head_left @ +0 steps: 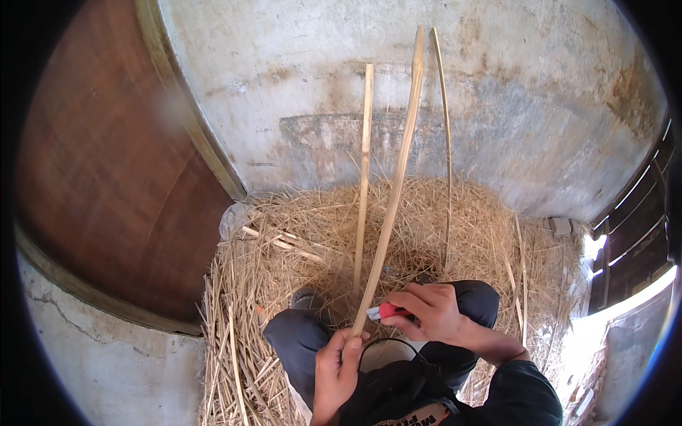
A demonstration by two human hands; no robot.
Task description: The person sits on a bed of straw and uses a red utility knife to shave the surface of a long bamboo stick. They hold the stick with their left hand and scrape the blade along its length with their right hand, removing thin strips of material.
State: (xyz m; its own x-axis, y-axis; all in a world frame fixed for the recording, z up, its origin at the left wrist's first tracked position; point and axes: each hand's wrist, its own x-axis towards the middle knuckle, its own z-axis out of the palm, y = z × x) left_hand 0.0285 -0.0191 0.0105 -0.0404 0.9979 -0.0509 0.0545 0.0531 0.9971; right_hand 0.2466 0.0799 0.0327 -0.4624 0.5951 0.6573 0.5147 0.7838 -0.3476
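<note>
two hands (337, 369) (435, 312), one red knife (390, 309), three long strips (401, 174) (365, 156) (446, 128) before wall (305, 92), one brown panel (121, 163)

Rough shed-like workspace | stained wall (526, 135) | straw-coloured shavings (486, 220) | slatted side (639, 220)

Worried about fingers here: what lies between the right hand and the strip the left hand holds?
In the head view, the silvery end of a red tool gripped by the right hand; whether it touches the strip is unclear.
</note>
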